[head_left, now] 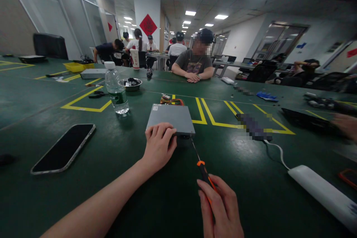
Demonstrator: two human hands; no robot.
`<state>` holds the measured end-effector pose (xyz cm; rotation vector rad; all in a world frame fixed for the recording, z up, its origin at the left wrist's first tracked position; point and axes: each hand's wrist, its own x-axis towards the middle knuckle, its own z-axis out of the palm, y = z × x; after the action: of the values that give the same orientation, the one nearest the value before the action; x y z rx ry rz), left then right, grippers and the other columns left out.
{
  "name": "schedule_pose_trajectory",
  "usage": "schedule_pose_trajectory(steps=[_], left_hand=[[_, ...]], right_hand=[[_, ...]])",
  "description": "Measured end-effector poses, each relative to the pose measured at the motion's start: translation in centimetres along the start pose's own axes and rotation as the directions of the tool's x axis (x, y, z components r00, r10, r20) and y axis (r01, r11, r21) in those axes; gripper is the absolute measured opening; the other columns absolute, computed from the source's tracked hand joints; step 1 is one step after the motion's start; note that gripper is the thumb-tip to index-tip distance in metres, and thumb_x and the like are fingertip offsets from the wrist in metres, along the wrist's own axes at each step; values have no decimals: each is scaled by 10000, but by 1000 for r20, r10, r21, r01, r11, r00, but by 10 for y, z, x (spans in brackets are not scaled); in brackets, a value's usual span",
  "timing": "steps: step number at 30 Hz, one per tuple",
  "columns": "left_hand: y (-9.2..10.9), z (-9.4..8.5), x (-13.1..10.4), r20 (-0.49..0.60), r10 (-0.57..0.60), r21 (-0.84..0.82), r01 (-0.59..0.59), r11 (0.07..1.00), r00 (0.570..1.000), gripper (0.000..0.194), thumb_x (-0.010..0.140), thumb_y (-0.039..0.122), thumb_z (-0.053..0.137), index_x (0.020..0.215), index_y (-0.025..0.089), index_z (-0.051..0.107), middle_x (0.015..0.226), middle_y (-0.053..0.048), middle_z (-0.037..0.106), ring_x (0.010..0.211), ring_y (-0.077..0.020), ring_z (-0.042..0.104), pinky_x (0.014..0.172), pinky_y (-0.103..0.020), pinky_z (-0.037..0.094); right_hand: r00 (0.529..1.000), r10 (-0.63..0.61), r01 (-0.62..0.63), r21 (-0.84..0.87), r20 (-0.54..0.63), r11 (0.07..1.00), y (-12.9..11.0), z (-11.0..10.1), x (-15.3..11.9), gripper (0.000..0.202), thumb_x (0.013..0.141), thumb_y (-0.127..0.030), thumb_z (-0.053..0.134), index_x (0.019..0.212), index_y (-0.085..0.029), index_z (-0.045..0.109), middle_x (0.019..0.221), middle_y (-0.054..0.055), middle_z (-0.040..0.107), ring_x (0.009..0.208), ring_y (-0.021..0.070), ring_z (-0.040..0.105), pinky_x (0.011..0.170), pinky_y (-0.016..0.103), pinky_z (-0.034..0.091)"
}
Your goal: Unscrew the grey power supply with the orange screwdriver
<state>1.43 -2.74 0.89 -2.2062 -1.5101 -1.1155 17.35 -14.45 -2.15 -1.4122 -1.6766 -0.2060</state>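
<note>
A grey metal box point(173, 115), which looks like a computer power supply, lies on the green table with a bundle of coloured cables point(172, 100) behind it. My left hand point(160, 143) grips its near left part, fingers curled on the top and thumb at the front side. In my right hand point(220, 208) is a screwdriver point(205, 174) with a black and orange handle, its fingers closed round it. The screwdriver's thin shaft points up and away, and the tip meets the box's front right corner. Any screw there is too small to make out.
Left of the box stand a water bottle point(115, 89) and a metal bowl point(132, 84) of small parts; a phone point(64, 148) lies nearer. A blurred device point(253, 126) is cabled to a white power bank point(320, 193) at right. Across the table sits a person point(193, 61).
</note>
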Motion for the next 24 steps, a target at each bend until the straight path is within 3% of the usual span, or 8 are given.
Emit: schedule_pose_trajectory(steps=[7,15,19,24], left_hand=[[1,-13,0,101,69,-61,-64,996,992,274,826,151,440,1085,207,511,1239,-55,550,1182,-203,451,984,-412,279],[4,-29,-2,162,83,-55,-75,996,983,347,807,118,436,1128,217,520,1256,-31,546,1179,-197,459,986,-403,297],[3,-29,-2,151,83,-43,-78,996,985,344,811,126,436,1131,220,519,1236,-25,559,1154,-197,469,962,-397,311],[0,-24,-3,153,89,35,-95,995,984,460,826,158,420,1284,200,402,1236,-59,543,1111,-218,474,899,-383,340]], right_hand=[[998,65,-65,13,-6,998,-14,3,-2,297,952,-262,326,1153,-205,537,1099,109,542,942,194,621,648,245,554],[1000,4,-3,-36,24,999,-1,-8,2,288,917,-416,409,1095,-223,528,969,69,619,789,183,652,568,254,549],[1000,-11,10,-42,-21,999,-7,-1,1,249,915,-352,408,1046,-192,548,1047,119,570,868,218,634,610,300,553],[998,-13,11,-23,-57,1000,-8,-2,0,230,913,-299,427,1071,-188,554,1045,111,591,882,213,637,642,289,550]])
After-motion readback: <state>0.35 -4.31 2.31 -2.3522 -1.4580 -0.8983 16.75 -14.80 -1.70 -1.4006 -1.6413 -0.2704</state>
